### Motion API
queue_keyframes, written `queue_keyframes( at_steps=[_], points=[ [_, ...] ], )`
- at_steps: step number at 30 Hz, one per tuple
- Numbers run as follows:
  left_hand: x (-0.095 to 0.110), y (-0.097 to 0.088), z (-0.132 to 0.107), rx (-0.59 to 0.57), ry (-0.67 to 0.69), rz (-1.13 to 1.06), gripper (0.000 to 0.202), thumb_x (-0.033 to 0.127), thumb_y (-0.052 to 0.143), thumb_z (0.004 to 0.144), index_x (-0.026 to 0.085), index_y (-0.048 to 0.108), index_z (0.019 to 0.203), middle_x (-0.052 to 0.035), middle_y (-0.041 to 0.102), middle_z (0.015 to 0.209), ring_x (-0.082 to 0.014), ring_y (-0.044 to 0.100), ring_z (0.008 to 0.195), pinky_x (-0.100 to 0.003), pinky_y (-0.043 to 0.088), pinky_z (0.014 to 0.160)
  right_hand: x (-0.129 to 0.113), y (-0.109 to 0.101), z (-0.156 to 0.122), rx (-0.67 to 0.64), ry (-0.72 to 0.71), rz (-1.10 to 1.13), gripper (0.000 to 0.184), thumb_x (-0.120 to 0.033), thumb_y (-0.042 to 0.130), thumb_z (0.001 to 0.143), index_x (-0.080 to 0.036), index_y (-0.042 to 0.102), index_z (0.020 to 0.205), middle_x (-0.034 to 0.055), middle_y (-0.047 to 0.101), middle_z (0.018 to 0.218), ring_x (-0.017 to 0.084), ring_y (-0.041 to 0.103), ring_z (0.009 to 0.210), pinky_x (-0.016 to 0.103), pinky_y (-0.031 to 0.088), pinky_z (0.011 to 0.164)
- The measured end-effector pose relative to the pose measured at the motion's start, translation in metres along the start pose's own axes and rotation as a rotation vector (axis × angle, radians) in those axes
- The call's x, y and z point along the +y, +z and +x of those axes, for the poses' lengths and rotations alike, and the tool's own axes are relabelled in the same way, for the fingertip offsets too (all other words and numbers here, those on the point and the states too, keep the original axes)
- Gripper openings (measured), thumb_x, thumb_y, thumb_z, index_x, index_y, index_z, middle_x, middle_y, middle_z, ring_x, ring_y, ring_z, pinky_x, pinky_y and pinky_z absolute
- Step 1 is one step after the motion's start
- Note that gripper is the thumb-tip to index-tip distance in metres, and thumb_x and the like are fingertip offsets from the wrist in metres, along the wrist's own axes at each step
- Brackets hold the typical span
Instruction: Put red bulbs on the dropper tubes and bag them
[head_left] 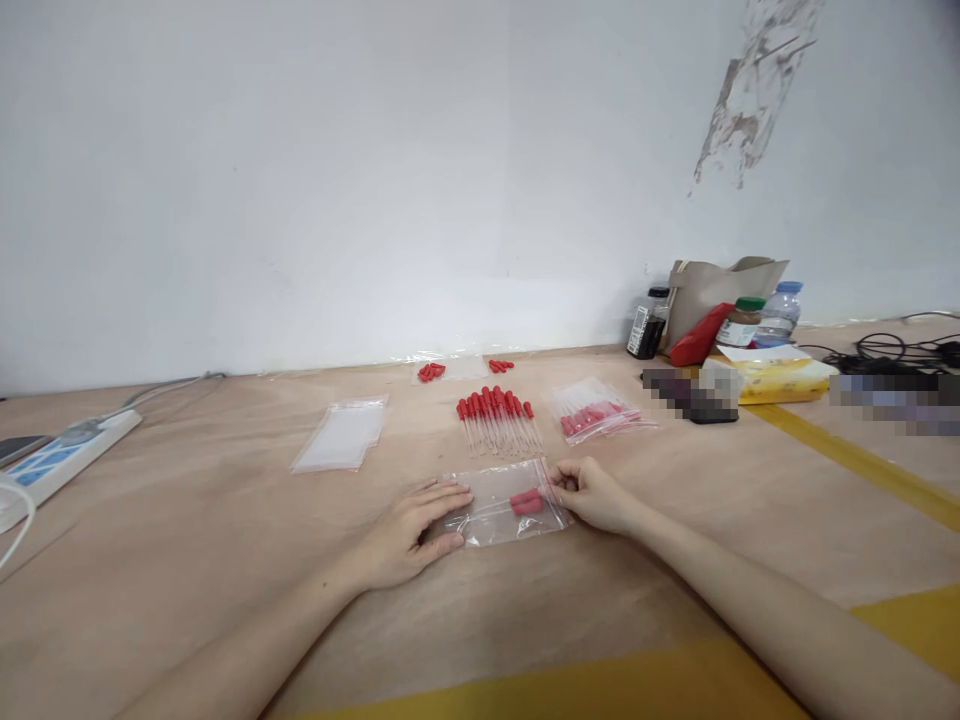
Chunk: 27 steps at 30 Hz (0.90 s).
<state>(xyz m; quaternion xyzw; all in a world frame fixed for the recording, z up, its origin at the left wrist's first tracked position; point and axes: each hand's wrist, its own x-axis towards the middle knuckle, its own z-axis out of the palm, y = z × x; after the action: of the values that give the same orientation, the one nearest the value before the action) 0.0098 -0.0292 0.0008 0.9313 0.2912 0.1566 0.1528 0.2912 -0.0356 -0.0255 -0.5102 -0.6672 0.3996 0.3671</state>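
Observation:
Flat on the table in front of me lies a clear zip-lock bag (491,530) with two red-bulbed droppers (527,501) inside, their bulbs toward the zip end at the right. My left hand (409,530) rests over the bag's left end, thumb and fingers stretched apart and touching the plastic. At the zip end, my right hand (592,492) pinches the bag's edge between thumb and fingers. Just beyond the bag is a row of loose red-bulbed droppers (499,415). Filled bags of droppers (596,412) are piled to its right.
A stack of flat clear bags (341,435) lies at the left, near a power strip (71,460). Small red bulbs (431,372) are by the wall. At the right stand a dark bottle (647,325), a grey bag (697,290), a tissue pack (784,378) and black cables (892,350).

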Motion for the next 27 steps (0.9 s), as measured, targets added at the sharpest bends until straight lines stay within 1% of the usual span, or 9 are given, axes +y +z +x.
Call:
queue_keyframes(
  at_steps=[5,7,10,11,13,16,20,24,27],
  points=[
    [-0.001,0.000,0.000,0.003,0.004,-0.020,0.043,0.037,0.046,0.086,0.026,0.042,0.127,-0.0034,0.047,0.129,-0.0207,0.040,0.121,-0.043,0.028,0.104,-0.002,-0.013,-0.001,-0.136,-0.059,-0.026,0.028,-0.040,0.055,0.072,-0.014,0.061,0.069,-0.0012,0.057,0.060,0.010,0.048,0.054,0.021,0.037,0.051],
    [-0.001,0.001,0.000,-0.003,0.003,-0.014,0.043,0.037,0.046,0.086,0.026,0.043,0.126,-0.0034,0.046,0.130,-0.0206,0.038,0.122,-0.043,0.027,0.104,-0.005,-0.023,0.006,-0.072,-0.016,-0.092,0.023,-0.037,0.055,0.072,-0.014,0.059,0.069,-0.0015,0.056,0.057,0.010,0.048,0.051,0.021,0.037,0.050],
    [-0.002,0.000,0.000,-0.025,-0.002,0.001,0.039,0.036,0.042,0.088,0.027,0.045,0.125,-0.0026,0.043,0.132,-0.0201,0.037,0.123,-0.043,0.026,0.105,-0.011,-0.035,0.028,0.150,0.089,-0.312,0.013,-0.028,0.053,0.073,-0.015,0.056,0.074,-0.0011,0.055,0.055,0.010,0.050,0.048,0.021,0.037,0.048],
    [-0.002,0.000,0.000,-0.029,-0.001,0.003,0.038,0.036,0.041,0.089,0.028,0.045,0.125,-0.0022,0.043,0.132,-0.0200,0.037,0.123,-0.043,0.026,0.105,-0.013,-0.037,0.037,0.212,0.123,-0.409,0.012,-0.025,0.053,0.073,-0.014,0.055,0.077,0.0004,0.057,0.058,0.011,0.052,0.051,0.021,0.038,0.050],
    [-0.002,0.000,-0.001,-0.028,0.001,0.004,0.036,0.035,0.039,0.089,0.029,0.046,0.125,-0.0015,0.042,0.133,-0.0201,0.036,0.123,-0.043,0.026,0.105,-0.017,-0.038,0.059,0.304,0.191,-0.595,0.018,-0.024,0.052,0.073,-0.014,0.055,0.088,0.0051,0.062,0.072,0.014,0.058,0.064,0.023,0.041,0.059],
    [-0.001,0.000,-0.002,-0.021,-0.002,0.005,0.038,0.037,0.042,0.088,0.028,0.045,0.125,-0.0020,0.041,0.133,-0.0210,0.035,0.124,-0.043,0.026,0.105,-0.018,-0.032,0.089,0.331,0.266,-0.661,0.030,-0.026,0.055,0.072,-0.012,0.053,0.098,0.0134,0.062,0.092,0.021,0.059,0.084,0.027,0.042,0.068],
    [0.000,0.000,-0.003,-0.020,-0.005,0.016,0.039,0.037,0.044,0.087,0.028,0.045,0.125,-0.0026,0.040,0.134,-0.0214,0.035,0.124,-0.044,0.026,0.104,-0.016,-0.019,0.114,0.287,0.344,-0.658,0.033,-0.021,0.061,0.065,-0.011,0.055,0.096,0.0180,0.062,0.095,0.026,0.059,0.087,0.030,0.043,0.067],
    [0.002,-0.001,-0.002,-0.023,-0.011,0.025,0.039,0.037,0.044,0.087,0.028,0.046,0.124,-0.0029,0.042,0.133,-0.0213,0.036,0.123,-0.043,0.027,0.104,-0.022,-0.018,0.116,0.306,0.349,-0.620,0.039,-0.019,0.057,0.069,-0.006,0.049,0.104,0.0222,0.061,0.094,0.027,0.060,0.086,0.030,0.044,0.067],
    [0.002,-0.002,-0.002,-0.028,-0.018,0.031,0.038,0.037,0.043,0.087,0.028,0.046,0.124,-0.0028,0.042,0.133,-0.0213,0.037,0.123,-0.043,0.027,0.104,-0.028,-0.031,0.099,0.373,0.285,-0.589,0.045,-0.018,0.047,0.075,-0.005,0.036,0.117,0.0199,0.060,0.094,0.023,0.060,0.083,0.028,0.044,0.067]
  ],
)
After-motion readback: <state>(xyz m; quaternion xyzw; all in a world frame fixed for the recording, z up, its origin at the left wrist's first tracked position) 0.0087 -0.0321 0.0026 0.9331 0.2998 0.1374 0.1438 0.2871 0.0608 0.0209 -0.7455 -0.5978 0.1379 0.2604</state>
